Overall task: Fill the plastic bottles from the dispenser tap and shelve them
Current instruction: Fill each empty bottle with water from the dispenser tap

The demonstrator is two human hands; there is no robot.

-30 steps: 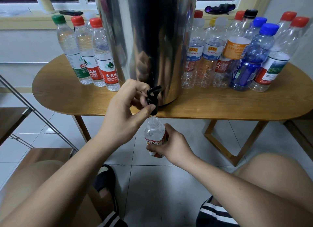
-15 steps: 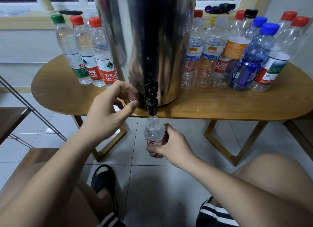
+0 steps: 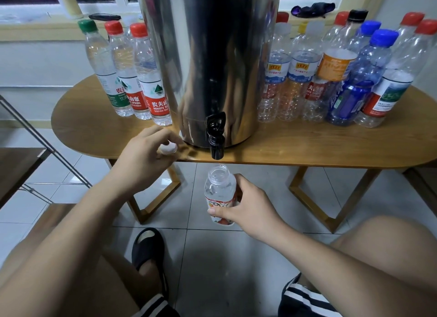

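A tall steel dispenser (image 3: 212, 56) stands on the wooden table (image 3: 307, 146), its black tap (image 3: 215, 137) hanging over the front edge. My right hand (image 3: 248, 205) grips a small uncapped bottle (image 3: 220, 193) with a red and white label, held upright just below the tap and nearly full of water. My left hand (image 3: 144, 158) is over the table edge left of the tap, its fingers pinching a white cap (image 3: 168, 149) that lies on the table.
Three capped water bottles (image 3: 132, 75) stand left of the dispenser. Several mixed bottles (image 3: 335, 73) crowd the table to its right. A metal-framed shelf (image 3: 21, 165) with wooden boards is at the left. My knees and a black sandal (image 3: 147, 250) are below.
My left hand let go of the tap handle and moved left and down onto the white cap. The bottle in my right hand dropped slightly away from the spout.
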